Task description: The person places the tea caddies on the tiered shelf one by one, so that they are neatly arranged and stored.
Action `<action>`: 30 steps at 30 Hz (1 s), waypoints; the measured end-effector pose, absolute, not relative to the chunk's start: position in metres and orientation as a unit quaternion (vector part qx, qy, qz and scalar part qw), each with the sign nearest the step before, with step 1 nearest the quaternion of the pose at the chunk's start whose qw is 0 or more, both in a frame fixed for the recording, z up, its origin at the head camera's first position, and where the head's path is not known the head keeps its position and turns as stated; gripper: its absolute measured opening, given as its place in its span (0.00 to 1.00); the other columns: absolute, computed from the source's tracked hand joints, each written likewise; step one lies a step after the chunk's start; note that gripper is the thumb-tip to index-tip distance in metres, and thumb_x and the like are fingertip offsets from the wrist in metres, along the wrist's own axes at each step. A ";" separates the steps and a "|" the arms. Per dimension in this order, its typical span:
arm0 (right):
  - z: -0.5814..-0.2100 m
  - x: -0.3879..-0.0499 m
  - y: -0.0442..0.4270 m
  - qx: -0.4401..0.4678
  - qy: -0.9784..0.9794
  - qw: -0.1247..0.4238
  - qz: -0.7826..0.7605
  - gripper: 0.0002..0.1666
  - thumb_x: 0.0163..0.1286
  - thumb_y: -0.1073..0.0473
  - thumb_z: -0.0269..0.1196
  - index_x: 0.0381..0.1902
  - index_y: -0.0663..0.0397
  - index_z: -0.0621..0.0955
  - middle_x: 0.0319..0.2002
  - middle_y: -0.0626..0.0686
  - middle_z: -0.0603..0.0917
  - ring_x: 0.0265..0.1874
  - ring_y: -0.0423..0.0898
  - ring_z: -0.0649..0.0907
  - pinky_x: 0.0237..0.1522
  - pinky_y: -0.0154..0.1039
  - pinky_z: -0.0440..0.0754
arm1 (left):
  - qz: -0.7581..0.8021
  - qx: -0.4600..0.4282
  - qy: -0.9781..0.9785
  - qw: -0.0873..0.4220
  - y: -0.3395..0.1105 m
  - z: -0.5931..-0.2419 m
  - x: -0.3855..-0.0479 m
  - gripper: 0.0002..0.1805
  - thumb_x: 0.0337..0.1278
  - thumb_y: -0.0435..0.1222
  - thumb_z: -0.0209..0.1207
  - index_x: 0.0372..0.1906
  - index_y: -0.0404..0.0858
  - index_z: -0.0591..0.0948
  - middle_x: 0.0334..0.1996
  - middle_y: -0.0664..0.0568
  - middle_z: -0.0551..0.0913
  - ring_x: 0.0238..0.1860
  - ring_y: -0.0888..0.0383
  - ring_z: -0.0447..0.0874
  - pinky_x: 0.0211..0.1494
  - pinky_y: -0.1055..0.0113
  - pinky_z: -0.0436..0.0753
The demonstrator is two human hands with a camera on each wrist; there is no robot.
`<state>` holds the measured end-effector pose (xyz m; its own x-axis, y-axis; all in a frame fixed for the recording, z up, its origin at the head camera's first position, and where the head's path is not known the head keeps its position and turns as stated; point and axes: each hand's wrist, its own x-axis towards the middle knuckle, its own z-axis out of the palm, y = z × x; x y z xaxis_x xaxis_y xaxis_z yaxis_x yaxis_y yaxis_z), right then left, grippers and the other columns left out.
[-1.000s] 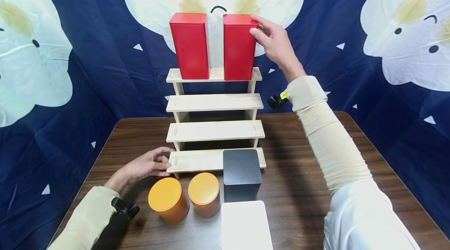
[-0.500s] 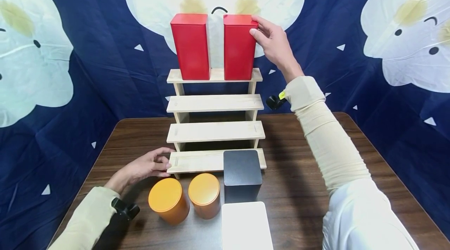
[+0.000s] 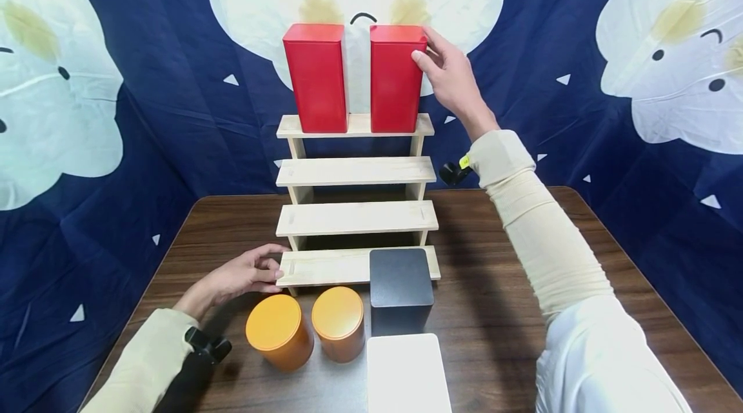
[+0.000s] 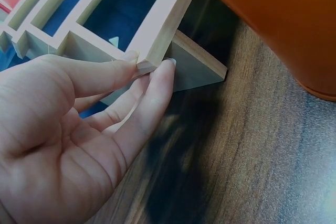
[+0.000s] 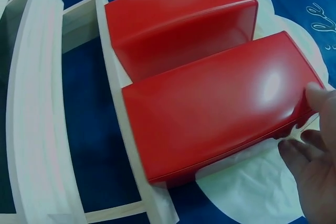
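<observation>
Two tall red tins stand upright on the top board of a stepped wooden shelf point(image 3: 355, 218). My right hand point(image 3: 455, 77) is at the upper right corner of the right red tin point(image 3: 397, 80), thumb on its front and fingers at its side. In the right wrist view the thumb point(image 5: 317, 96) touches the tin, with a narrow gap by the lower fingers. The left red tin point(image 3: 318, 80) stands apart from it. My left hand point(image 3: 240, 276) pinches the left end of the lowest board point(image 4: 157, 35), thumb above and fingers beneath.
Two orange round tins point(image 3: 280, 332) stand before the shelf on the brown table point(image 3: 493, 348). A black square tin point(image 3: 400, 293) stands at the shelf's lower right, with a white lidded box point(image 3: 408, 374) in front. A blue cloth point(image 3: 186, 110) hangs behind.
My right fingers have slid slightly right, off the lid of the right red tin towards its side. The left hand and the tins hold their places.
</observation>
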<state>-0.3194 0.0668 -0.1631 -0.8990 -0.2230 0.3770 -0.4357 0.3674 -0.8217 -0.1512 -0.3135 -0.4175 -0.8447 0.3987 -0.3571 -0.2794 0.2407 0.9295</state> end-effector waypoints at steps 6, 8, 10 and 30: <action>-0.171 -0.313 0.072 0.189 -0.827 0.110 0.518 0.40 0.73 0.46 0.52 0.76 0.39 0.49 0.75 0.44 0.55 0.71 0.42 0.62 0.71 0.36 0.65 | 0.612 0.043 0.740 0.276 -0.312 -0.418 -0.152 0.33 0.64 0.28 0.54 0.69 0.29 0.52 0.38 0.46 0.75 0.40 0.56 0.81 0.48 0.59 0.86; -0.173 -0.309 0.074 0.187 -0.827 0.119 0.516 0.39 0.73 0.47 0.52 0.76 0.40 0.49 0.74 0.45 0.55 0.71 0.43 0.62 0.71 0.36 0.65 | 0.611 0.043 0.741 0.276 -0.312 -0.418 -0.152 0.33 0.64 0.28 0.54 0.69 0.29 0.53 0.38 0.46 0.75 0.40 0.56 0.81 0.48 0.60 0.86; -0.174 -0.303 0.076 0.188 -0.826 0.127 0.516 0.39 0.73 0.48 0.52 0.76 0.41 0.50 0.74 0.46 0.56 0.71 0.43 0.63 0.71 0.35 0.64 | 0.610 0.044 0.741 0.276 -0.312 -0.418 -0.153 0.33 0.64 0.29 0.55 0.69 0.29 0.53 0.38 0.46 0.75 0.40 0.56 0.81 0.48 0.59 0.86; -0.200 -0.252 0.091 0.278 -0.794 0.140 0.523 0.37 0.70 0.62 0.56 0.73 0.55 0.56 0.70 0.57 0.63 0.68 0.52 0.67 0.72 0.45 0.65 | 0.609 0.036 0.743 0.275 -0.313 -0.415 -0.151 0.35 0.64 0.29 0.55 0.70 0.29 0.52 0.38 0.46 0.74 0.39 0.56 0.81 0.48 0.60 0.86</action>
<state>-0.2517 0.0911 -0.2003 -0.8066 -0.2949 0.5123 -0.5872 0.2991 -0.7522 -0.1507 -0.3132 -0.4153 -0.8467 0.3874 -0.3648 -0.2817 0.2553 0.9249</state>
